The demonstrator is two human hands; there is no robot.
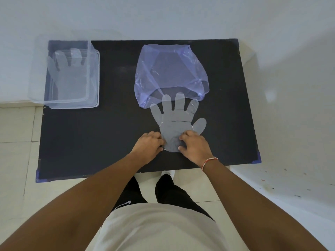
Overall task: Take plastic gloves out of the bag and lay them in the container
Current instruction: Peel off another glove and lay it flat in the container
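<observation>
A clear plastic glove [176, 120] lies flat on the black table, fingers pointing away from me, its fingertips overlapping the mouth of the bluish plastic bag [170, 69]. My left hand [148, 144] pinches the glove's cuff on its left side. My right hand [194, 144] pinches the cuff on its right side. At the table's far left corner stands a clear container [92, 77] with another plastic glove [69, 73] lying flat inside it.
The black table [90, 134] has purple corner guards and ends close to my body. A white wall runs behind and to the right. Tiled floor shows on the left, and my legs stand below the near edge.
</observation>
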